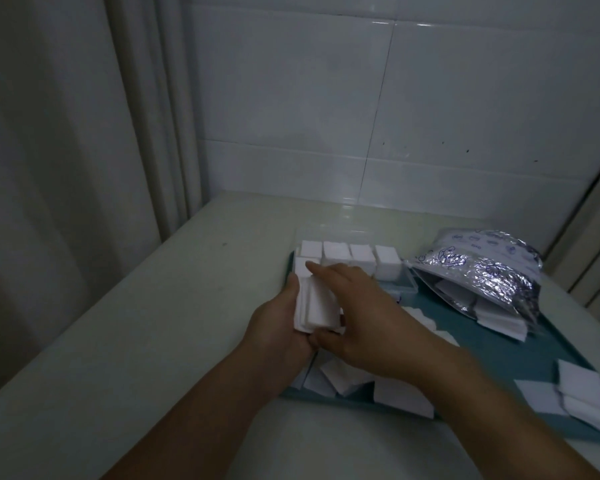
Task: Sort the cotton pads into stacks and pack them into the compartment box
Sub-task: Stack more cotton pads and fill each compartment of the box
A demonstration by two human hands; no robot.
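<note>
A stack of white square cotton pads (317,306) sits in my left hand (278,323), which grips it from the left and underneath. My right hand (361,313) covers the stack from the right, thumb at its near end and forefinger stretched along its top towards the box. The clear compartment box (404,284) lies just beyond, its far row filled with several upright stacks of pads (354,258). Loose pads (343,375) lie scattered below my hands on the teal tray (499,348).
A crinkled silver foil bag (482,271) lies open at the right with pads spilling from its mouth. More pads (579,393) are piled at the tray's near right corner. The tray rests on a pale counter (153,323) against a tiled wall.
</note>
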